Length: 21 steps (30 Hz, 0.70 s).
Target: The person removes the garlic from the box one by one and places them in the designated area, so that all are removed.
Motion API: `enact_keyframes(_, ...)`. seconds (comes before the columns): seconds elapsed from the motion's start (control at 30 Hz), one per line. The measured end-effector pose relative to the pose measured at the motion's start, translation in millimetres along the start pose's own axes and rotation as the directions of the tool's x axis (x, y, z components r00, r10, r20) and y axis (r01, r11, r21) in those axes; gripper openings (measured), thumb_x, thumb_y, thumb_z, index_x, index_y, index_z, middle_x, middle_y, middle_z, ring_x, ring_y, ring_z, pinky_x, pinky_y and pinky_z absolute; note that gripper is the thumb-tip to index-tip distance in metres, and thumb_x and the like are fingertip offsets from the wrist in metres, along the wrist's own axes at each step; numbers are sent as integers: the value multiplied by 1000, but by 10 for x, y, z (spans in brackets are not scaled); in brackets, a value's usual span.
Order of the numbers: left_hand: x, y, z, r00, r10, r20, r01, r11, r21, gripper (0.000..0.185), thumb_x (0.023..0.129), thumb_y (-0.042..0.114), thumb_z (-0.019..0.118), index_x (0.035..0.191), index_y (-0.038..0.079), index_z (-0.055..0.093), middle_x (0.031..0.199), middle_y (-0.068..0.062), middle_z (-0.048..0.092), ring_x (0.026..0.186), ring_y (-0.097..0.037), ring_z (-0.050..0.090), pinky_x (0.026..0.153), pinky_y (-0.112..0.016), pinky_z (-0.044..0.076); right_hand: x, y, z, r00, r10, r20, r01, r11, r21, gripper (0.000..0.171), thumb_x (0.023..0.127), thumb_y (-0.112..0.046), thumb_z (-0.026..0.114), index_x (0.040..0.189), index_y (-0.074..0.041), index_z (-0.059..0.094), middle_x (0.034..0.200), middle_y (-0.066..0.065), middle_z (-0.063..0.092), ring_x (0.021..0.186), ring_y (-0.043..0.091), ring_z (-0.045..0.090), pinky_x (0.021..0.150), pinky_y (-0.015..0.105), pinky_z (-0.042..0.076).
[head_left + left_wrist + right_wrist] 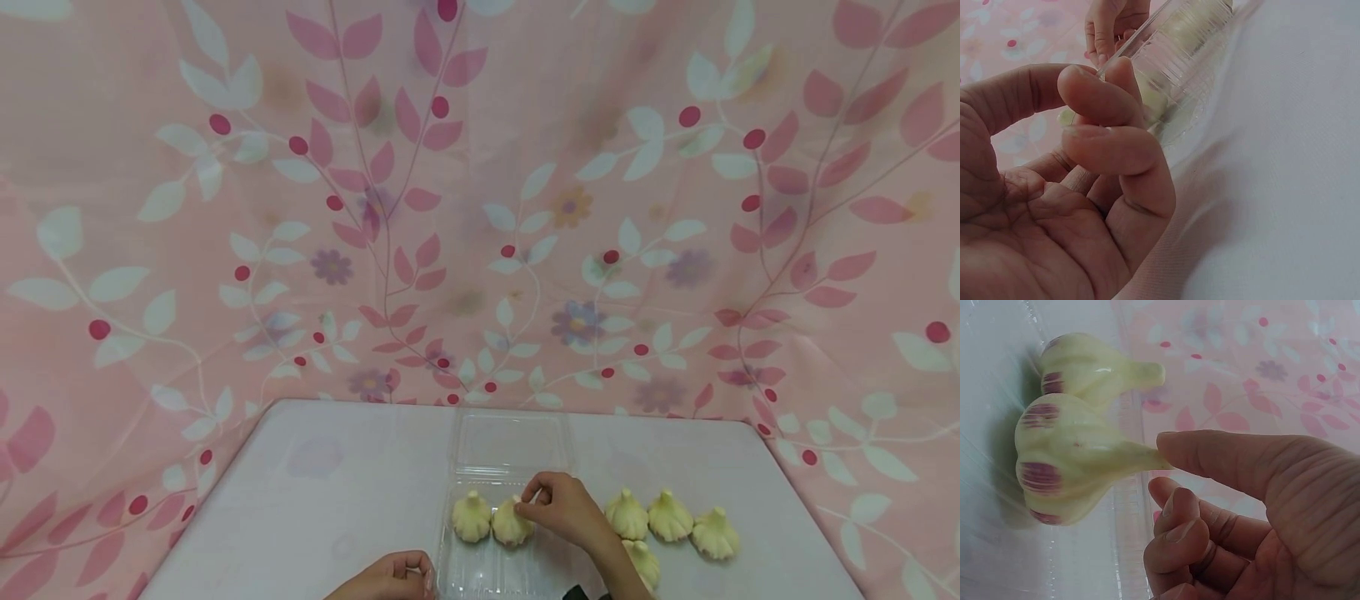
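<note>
Two pale yellow garlic bulbs with purple streaks stand side by side in a clear plastic container (487, 575). My right hand (566, 508) is at the right-hand bulb (1066, 462); its thumb tip touches the stem's end, and a small gap shows between the stem and the bent index finger below. The other bulb (472, 518) sits just to the left. At the container's near left edge, my left hand (397, 575) pinches the clear rim between thumb and index finger, as the left wrist view shows.
Several more garlic bulbs (670, 517) lie on the white table (315, 500) right of the container, one partly hidden by the right forearm. The container's clear lid (512, 442) lies folded open at the back. Behind the table hangs a pink floral cloth (480, 208).
</note>
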<state>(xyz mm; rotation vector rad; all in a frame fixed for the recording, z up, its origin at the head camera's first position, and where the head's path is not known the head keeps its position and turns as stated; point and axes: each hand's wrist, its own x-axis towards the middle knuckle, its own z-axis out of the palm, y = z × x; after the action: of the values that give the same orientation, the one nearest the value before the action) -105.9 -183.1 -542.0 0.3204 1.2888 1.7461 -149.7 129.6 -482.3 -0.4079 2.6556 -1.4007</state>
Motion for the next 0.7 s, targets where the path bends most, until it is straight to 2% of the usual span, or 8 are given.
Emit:
enact_keyframes(0.27,3,-2,0,1000,-3,0,3,1000,-10,6,91,11,52,96,12,53,80,6,60,66,-2,51,60,-17,43,6,-22,12,1000,11,-11,-11,1000,-15,22,77,-33,74,81,-15,64,57,-4,49,47,6,42,43,24,35)
enact_keyframes(0.7,3,5,13,1000,-1,8,1,1000,-23,6,91,10,51,96,13,52,81,5,59,67,-2,52,60,-17,44,16,-5,38,1000,-5,-24,4,999,-48,15,77,-28,73,80,-16,64,56,-6,49,47,5,42,42,23,34)
